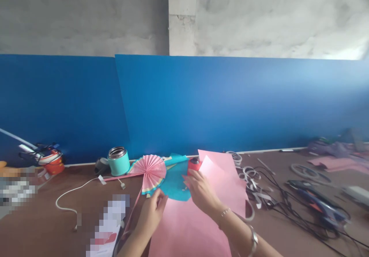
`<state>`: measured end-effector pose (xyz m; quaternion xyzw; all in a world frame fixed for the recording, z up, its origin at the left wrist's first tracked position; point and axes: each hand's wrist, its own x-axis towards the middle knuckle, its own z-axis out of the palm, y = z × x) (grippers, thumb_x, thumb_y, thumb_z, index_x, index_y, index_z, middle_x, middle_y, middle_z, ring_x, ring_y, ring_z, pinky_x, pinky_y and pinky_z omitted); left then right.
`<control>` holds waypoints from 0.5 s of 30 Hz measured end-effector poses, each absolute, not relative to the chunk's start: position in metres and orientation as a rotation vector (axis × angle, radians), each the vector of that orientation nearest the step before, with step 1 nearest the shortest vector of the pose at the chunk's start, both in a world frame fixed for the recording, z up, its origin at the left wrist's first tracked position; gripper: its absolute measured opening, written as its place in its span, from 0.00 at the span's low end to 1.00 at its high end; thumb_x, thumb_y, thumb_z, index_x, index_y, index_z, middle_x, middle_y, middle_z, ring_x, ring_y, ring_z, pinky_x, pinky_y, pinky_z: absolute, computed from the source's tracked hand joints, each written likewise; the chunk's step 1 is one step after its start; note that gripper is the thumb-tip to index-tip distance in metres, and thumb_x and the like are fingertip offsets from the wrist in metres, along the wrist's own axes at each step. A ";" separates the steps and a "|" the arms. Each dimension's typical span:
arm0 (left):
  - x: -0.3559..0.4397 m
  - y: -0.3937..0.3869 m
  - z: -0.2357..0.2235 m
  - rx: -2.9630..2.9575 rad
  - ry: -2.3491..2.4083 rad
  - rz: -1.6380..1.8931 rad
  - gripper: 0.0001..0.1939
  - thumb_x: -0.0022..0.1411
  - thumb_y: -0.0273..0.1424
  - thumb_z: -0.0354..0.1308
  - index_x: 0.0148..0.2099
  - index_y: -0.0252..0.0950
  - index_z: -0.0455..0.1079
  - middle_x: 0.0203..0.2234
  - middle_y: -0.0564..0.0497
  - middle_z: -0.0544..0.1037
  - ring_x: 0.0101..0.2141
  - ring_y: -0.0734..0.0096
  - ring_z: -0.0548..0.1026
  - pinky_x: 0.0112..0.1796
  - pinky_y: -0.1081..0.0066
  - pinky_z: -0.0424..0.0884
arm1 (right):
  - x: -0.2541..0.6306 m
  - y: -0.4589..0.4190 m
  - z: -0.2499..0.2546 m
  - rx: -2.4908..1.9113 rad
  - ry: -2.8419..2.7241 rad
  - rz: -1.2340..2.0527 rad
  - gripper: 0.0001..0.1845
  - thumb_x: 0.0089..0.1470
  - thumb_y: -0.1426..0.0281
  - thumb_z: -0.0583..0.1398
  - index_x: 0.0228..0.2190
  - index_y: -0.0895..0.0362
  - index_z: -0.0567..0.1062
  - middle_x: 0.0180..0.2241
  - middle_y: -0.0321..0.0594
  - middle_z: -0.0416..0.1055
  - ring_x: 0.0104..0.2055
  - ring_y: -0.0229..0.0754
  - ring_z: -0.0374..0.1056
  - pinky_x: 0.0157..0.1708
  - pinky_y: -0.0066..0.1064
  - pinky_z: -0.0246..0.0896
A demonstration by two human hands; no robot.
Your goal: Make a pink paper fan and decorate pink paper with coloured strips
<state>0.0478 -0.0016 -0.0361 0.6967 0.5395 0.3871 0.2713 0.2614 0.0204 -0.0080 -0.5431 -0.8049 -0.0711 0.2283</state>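
Observation:
My right hand (201,192) reaches over the blue paper (173,184), its fingers drawn together beside a red item with a dark top (194,164). What those fingers hold, if anything, is unclear. A folded pink sheet (211,168) rises just behind them. Below the pleated pink paper fan (151,170), which has a blue and yellow edge, my left hand (154,209) is closed with thumb and fingers pinched; anything between them is hidden. A large pink sheet (188,230) lies between my forearms, and more pink paper (230,189) lies under and beyond my right hand.
A turquoise cup (118,162) stands left of the fan. A white cable (62,209) curves across the brown table. White paper strips (252,176) and black cables (288,207) are tangled at right. A blue partition (216,103) runs along the back.

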 end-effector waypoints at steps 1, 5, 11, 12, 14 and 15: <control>0.048 -0.002 -0.036 1.916 1.454 1.012 0.15 0.61 0.42 0.47 0.28 0.38 0.63 0.18 0.54 0.69 0.23 0.68 0.70 0.25 0.74 0.58 | 0.249 0.031 -0.006 -1.518 -2.337 -0.151 0.18 0.53 0.80 0.49 0.40 0.59 0.75 0.52 0.49 0.66 0.53 0.48 0.60 0.50 0.37 0.58; 0.047 -0.002 -0.037 2.002 1.485 0.929 0.18 0.62 0.42 0.45 0.28 0.37 0.68 0.28 0.47 0.77 0.33 0.61 0.75 0.34 0.70 0.66 | 0.212 0.081 -0.005 -1.642 -2.444 -0.084 0.12 0.48 0.80 0.57 0.36 0.64 0.76 0.57 0.53 0.61 0.54 0.52 0.60 0.49 0.36 0.60; 0.044 0.003 -0.047 2.062 1.438 1.168 0.17 0.61 0.42 0.48 0.27 0.38 0.69 0.44 0.42 0.75 0.48 0.56 0.71 0.47 0.60 0.66 | 0.195 0.124 -0.007 -1.765 -2.378 -0.080 0.17 0.58 0.65 0.57 0.47 0.58 0.68 0.48 0.45 0.67 0.46 0.45 0.66 0.45 0.42 0.65; 0.044 0.004 -0.048 2.063 1.426 1.205 0.17 0.62 0.42 0.48 0.27 0.38 0.69 0.43 0.42 0.75 0.47 0.56 0.72 0.47 0.60 0.66 | 0.195 0.125 -0.005 -1.766 -2.365 -0.077 0.15 0.58 0.67 0.57 0.46 0.60 0.70 0.47 0.47 0.67 0.46 0.45 0.66 0.45 0.41 0.64; 0.044 0.005 -0.050 2.010 1.409 1.296 0.17 0.61 0.42 0.48 0.27 0.38 0.69 0.41 0.42 0.76 0.45 0.57 0.72 0.47 0.60 0.67 | 0.196 0.119 0.002 -1.745 -2.325 -0.084 0.11 0.56 0.77 0.56 0.41 0.64 0.72 0.45 0.52 0.69 0.47 0.47 0.66 0.47 0.38 0.61; 0.044 0.005 -0.049 1.959 1.399 1.337 0.17 0.61 0.43 0.49 0.28 0.38 0.69 0.40 0.42 0.76 0.45 0.56 0.73 0.47 0.59 0.67 | 0.197 0.113 0.006 -1.727 -2.300 -0.092 0.12 0.54 0.80 0.54 0.40 0.65 0.73 0.44 0.53 0.69 0.47 0.47 0.66 0.47 0.36 0.60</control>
